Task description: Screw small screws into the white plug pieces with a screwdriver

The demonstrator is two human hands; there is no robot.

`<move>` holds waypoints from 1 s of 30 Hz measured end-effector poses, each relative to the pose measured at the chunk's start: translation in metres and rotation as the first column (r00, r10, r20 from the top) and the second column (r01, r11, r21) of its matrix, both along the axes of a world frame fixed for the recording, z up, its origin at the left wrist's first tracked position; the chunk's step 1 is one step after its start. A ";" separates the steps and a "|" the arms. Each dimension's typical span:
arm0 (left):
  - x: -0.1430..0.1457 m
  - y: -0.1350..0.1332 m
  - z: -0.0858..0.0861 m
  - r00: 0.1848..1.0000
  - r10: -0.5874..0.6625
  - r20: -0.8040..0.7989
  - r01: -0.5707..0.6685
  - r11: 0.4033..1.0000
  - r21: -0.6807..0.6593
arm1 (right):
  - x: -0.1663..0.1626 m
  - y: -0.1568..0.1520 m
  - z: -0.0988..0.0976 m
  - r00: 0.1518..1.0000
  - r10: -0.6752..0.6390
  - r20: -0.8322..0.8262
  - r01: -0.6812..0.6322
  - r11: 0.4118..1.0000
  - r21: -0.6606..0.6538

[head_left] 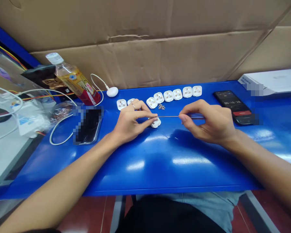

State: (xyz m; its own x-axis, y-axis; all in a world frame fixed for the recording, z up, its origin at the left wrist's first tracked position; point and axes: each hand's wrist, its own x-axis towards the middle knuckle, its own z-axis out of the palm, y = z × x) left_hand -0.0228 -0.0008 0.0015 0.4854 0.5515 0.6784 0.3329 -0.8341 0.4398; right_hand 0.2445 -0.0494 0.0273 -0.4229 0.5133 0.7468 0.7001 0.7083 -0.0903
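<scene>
A: Gripping what, those two hands?

B: Right hand [210, 124] is closed round a slim screwdriver [168, 116] with a clear blue handle and a thin metal shaft, held level and pointing left. Left hand [133, 121] pinches the shaft's tip between thumb and forefinger. Its lower fingers clamp a small white plastic plug body [156, 122] just beneath that tip.

A: Where does that plug body sit?

B: Low over the middle of the table, between the two hands. I can't tell whether it is touching the surface.

A: And around them, biggest first?

B: A brown cardboard wall [160, 48] closes off the back. The glossy blue table [160, 161] runs the full width. A flat white box [274, 81] lies at the far right. A plastic drink bottle [75, 81] with a white cap and a red-and-yellow label leans at the far left. A black phone [88, 126] lies near the left hand, ringed by a white cable. A dark phone showing a timer [232, 105] lies beside the right hand.

A: Smaller things?

B: A row of white plug bodies [177, 94] lies beyond the hands. Just in front of it is a little heap of metal screws [161, 106].
</scene>
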 end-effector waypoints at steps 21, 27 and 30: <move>-0.008 0.005 0.001 0.946 -0.023 -0.324 -0.083 0.947 -0.310 | 0.006 0.006 -0.004 0.997 0.045 0.063 -0.040 0.997 -0.068; -0.008 0.006 -0.001 0.953 -0.029 -0.300 -0.054 0.963 -0.266 | 0.006 0.006 -0.004 0.996 0.037 0.085 -0.029 0.994 -0.101; -0.008 0.007 -0.003 0.961 -0.037 -0.274 -0.030 0.971 -0.237 | 0.007 0.005 -0.003 0.996 0.037 0.079 -0.029 0.994 -0.108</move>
